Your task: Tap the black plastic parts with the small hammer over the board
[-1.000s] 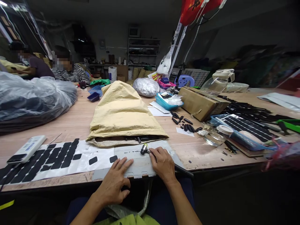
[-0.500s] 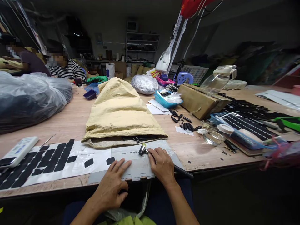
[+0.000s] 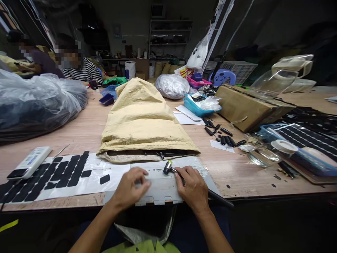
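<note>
My right hand [image 3: 192,186] is closed around the black handle of a small hammer [image 3: 167,167]. Its metal head with a yellow-green tip rests over the grey board [image 3: 163,186] at the table's front edge. To the left of it, my left hand [image 3: 133,186] is above the board, slightly blurred. Its fingers are curved, with a gap between thumb and forefinger, and nothing shows in them. A yellow woven sack [image 3: 144,123] lies just behind the board, its mouth towards me with dark pieces inside. Left of my left hand, black rounded patches [image 3: 76,168] sit on a white sheet [image 3: 113,167].
A white device [image 3: 33,161] and a large plastic bag [image 3: 39,105] are on the left. At right are black tapered pieces [image 3: 226,140], a cardboard box [image 3: 244,107], a glass jar [image 3: 264,156] and a blue tray [image 3: 316,160]. Two people sit at the far left.
My left hand has lifted from lying flat, its fingers now curled. The single black patch near it no longer shows. My right hand keeps the hammer. The view has shifted slightly.
</note>
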{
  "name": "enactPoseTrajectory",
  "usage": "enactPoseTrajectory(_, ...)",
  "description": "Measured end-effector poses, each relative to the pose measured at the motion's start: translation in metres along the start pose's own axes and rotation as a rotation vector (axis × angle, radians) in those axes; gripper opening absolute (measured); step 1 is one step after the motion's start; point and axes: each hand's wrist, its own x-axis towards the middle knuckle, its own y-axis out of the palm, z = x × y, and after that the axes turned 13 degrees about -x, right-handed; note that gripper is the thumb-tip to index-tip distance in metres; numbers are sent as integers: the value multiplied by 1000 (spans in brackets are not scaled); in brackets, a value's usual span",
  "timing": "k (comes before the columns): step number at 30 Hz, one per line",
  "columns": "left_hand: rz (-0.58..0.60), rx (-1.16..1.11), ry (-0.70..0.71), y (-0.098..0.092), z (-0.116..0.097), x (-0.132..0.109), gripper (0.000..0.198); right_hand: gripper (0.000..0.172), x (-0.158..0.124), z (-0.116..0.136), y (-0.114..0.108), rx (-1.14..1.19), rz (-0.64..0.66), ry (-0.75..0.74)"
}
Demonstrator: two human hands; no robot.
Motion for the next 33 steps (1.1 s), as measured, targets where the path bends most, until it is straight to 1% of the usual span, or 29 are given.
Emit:
enactPoseTrajectory(1,-111,49,-17,-2,0,14,21,19,0,0,0,1,0,1)
enactPoseTrajectory(2,-197,124,-49,-2,1,29,22,19,0,0,0,2,0,3)
enactPoseTrajectory(3,-250,198,-105,-2,2,44,22,19,0,0,0,4,-1,6)
enactPoseTrajectory(4,-275,257,-161,-1,4,59,23,19,0,0,0,5,-2,9)
enactPoseTrajectory(7,-264,397,-292,6,11,92,39,19,0,0,-1,10,-2,17)
enactPoseTrajectory(9,-256,444,-334,9,14,104,45,19,1,1,-1,15,7,21)
enactPoseTrajectory(11,-251,430,-363,7,16,109,42,19,1,1,-2,21,19,24)
enactPoseTrajectory(13,-224,387,-377,0,19,107,34,19,0,1,-2,25,23,27)
enactPoseTrajectory(15,-202,352,-351,-9,20,99,25,19,0,1,-2,24,24,29)
enactPoseTrajectory(17,-213,325,-292,-17,21,86,20,19,0,1,-1,18,22,32)
enactPoseTrajectory(19,-213,273,-237,-21,20,68,21,19,0,1,-1,14,15,30)
enactPoseTrajectory(20,-184,237,-204,-21,19,58,21,19,1,1,-1,14,10,27)
enactPoseTrajectory(23,-12,128,-69,-16,17,31,16,21,0,2,-2,8,-21,19)
enactPoseTrajectory(25,47,94,-14,-11,17,18,16,22,-1,3,-4,-27,-57,26)
enactPoseTrajectory(29,10,63,12,-7,23,7,24,22,-9,0,-7,-138,-106,85)
enactPoseTrajectory(32,8,48,19,-7,26,8,20,13,-13,-8,-8,-139,-84,109)
enactPoseTrajectory(33,7,48,17,-7,27,8,18,13,-14,-10,-10,-125,-66,102)
